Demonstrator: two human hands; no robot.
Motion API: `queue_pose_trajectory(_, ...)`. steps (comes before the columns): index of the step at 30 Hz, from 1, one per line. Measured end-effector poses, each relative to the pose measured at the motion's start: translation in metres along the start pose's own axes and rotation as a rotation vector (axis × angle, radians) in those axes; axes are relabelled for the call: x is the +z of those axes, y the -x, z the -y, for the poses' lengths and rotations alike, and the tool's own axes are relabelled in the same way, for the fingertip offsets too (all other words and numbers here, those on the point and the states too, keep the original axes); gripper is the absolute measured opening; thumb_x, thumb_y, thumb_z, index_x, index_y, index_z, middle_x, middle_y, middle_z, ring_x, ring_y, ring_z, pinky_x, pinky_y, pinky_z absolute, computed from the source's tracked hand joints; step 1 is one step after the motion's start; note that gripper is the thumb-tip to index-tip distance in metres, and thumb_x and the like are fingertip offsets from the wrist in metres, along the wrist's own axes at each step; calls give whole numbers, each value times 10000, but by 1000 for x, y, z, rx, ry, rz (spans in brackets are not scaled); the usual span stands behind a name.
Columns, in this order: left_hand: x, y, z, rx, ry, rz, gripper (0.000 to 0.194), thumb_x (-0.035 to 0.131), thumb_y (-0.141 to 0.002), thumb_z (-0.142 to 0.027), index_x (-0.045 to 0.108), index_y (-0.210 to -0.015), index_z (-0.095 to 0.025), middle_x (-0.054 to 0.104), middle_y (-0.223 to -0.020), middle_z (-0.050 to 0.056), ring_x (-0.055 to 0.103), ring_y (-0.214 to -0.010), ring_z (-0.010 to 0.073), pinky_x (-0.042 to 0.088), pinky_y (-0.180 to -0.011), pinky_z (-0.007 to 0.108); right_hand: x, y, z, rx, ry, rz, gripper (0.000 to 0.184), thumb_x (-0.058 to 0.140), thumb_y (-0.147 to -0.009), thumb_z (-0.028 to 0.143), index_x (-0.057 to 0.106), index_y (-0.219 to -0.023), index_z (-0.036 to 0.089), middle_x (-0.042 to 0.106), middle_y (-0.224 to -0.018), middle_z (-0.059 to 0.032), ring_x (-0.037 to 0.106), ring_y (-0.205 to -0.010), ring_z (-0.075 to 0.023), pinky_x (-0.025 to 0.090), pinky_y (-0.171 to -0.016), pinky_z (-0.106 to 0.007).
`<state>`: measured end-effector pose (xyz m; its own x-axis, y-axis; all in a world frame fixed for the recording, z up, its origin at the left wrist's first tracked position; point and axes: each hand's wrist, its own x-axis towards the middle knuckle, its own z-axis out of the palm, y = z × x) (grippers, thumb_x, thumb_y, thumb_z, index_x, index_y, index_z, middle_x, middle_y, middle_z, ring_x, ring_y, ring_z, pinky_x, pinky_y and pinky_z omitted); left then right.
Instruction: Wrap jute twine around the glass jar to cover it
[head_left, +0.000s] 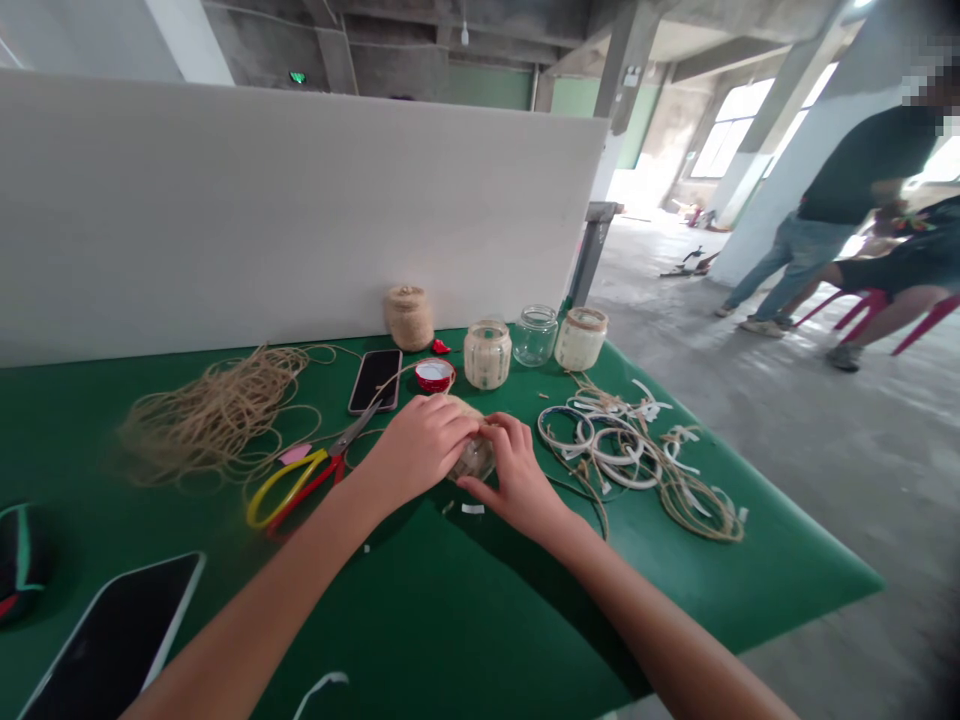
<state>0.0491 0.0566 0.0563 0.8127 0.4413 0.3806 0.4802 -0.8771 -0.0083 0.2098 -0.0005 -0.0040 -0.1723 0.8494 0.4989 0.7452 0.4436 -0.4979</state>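
A small glass jar (474, 462) lies between my hands in the middle of the green table, with beige twine around its upper part. My left hand (424, 445) is curled over the jar from the left, fingers bent at the twine. From the right, my right hand (517, 470) grips the jar, its thumb along the near side and its fingertips meeting the left ones on top. My fingers and the backs of my hands hide much of the jar. A twine strand (405, 370) runs behind my left hand toward a loose twine pile (240, 400) at the left.
Scissors (330, 460) with yellow and red handles lie left of my hands, near a phone (375, 380). Behind stand a twine-wrapped jar (410, 320), a clear jar (535, 338) and a red lid (435, 375). Tape rolls (626, 455) lie right. A person (855, 190) stands beyond.
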Motion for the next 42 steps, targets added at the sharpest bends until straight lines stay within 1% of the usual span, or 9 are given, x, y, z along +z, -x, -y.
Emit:
queue_pose_trajectory(3,1,-1,0,-35,27,-2,178,437,-865,-183,570,-983,-195,602,-1040,36,487,-1005,199,361,-804,340,-1,-1,-1,19,5,-8,534,617,-739,395,384,-1174,191,390,-1198,-122,361,-1134,-266,361,-970,-469)
queue_pose_trajectory(8,2,0,0,-94,64,-12,181,397,-885,-206,573,-924,-190,613,-978,38,507,-948,186,375,-786,328,-1,-1,-1,20,-13,-15,535,620,-738,386,378,-1183,214,392,-1198,-114,362,-1139,-270,367,-959,-485)
queue_pose_trajectory(15,1,-2,2,-80,86,16,180,419,-875,-211,591,-924,-200,616,-996,31,506,-956,187,376,-789,330,0,0,-1,19,-13,-34,539,619,-734,377,378,-1191,222,398,-1202,-123,377,-1134,-280,377,-934,-509)
queue_pose_trajectory(21,0,-4,2,-69,122,19,187,409,-878,-208,593,-909,-201,615,-981,28,514,-948,180,385,-787,328,0,0,-1,17,-7,-25,539,623,-731,384,385,-1180,206,394,-1201,-123,374,-1134,-272,372,-948,-487)
queue_pose_trajectory(26,-3,-6,0,-82,146,45,158,427,-864,-196,583,-889,-195,605,-968,28,518,-930,178,395,-769,317,-2,-2,-1,27,0,-27,525,626,-724,414,403,-1161,228,420,-1185,-109,394,-1122,-276,383,-926,-499)
queue_pose_trajectory(30,-6,-7,-1,-101,163,79,162,417,-865,-182,573,-904,-200,600,-955,22,513,-932,177,393,-789,322,-4,-2,1,36,-13,-15,497,612,-738,413,410,-1146,212,417,-1182,-110,397,-1108,-270,385,-929,-473)
queue_pose_trajectory(35,-6,-5,-1,-98,160,78,117,435,-848,-170,550,-836,-187,596,-945,24,508,-929,180,392,-784,326,-4,-1,3,34,-17,-6,505,618,-736,404,412,-1144,188,413,-1187,-109,379,-1115,-257,375,-952,-431)
queue_pose_trajectory(38,-6,-4,0,-90,167,70,108,437,-838,-156,540,-823,-183,594,-947,27,508,-937,181,388,-795,333,-4,-2,3,44,-24,-13,499,623,-730,401,412,-1139,207,415,-1185,-102,393,-1101,-260,387,-933,-449)
queue_pose_trajectory(42,-5,-4,0,-84,165,58,111,434,-832,-155,537,-799,-181,594,-930,33,515,-918,183,389,-769,334,-3,-2,4,53,-32,-27,495,626,-722,394,410,-1138,234,426,-1175,-98,404,-1099,-269,397,-911,-478)
